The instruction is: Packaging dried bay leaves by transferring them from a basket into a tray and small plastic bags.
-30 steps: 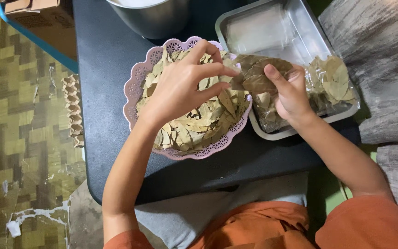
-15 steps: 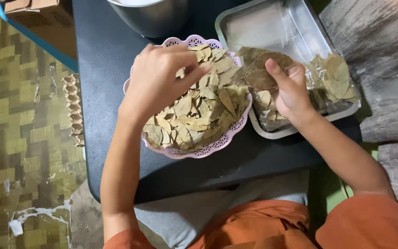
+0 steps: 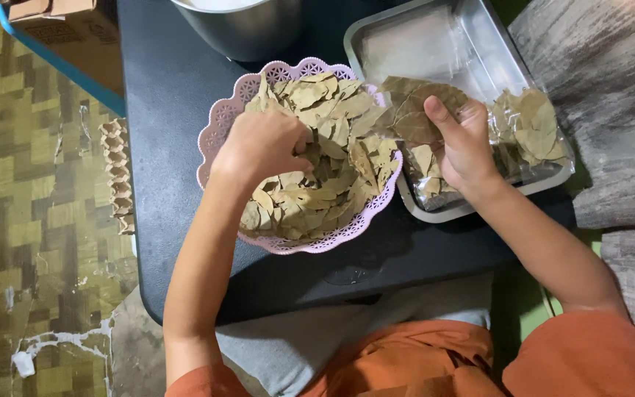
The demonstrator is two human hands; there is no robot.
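Note:
A pink lace-edged basket [image 3: 222,121] on the dark table holds a heap of dried bay leaves [image 3: 325,176]. My left hand [image 3: 262,143] rests knuckles-up on the left of the heap, fingers curled into the leaves. My right hand [image 3: 464,143] grips a clear plastic bag [image 3: 417,110] with leaves inside, held at the basket's right rim above a metal tray [image 3: 442,44]. More bagged leaves [image 3: 534,129] lie in the tray to the right.
A steel bowl [image 3: 240,29] stands at the table's far edge. A cardboard box [image 3: 60,22] sits at the upper left over the patterned floor. An egg carton strip [image 3: 115,176] lies by the table's left edge. Grey wooden boards are on the right.
My left hand has moved from the bag's mouth leftward and down into the leaf heap in the basket. The right hand keeps holding the bag in place.

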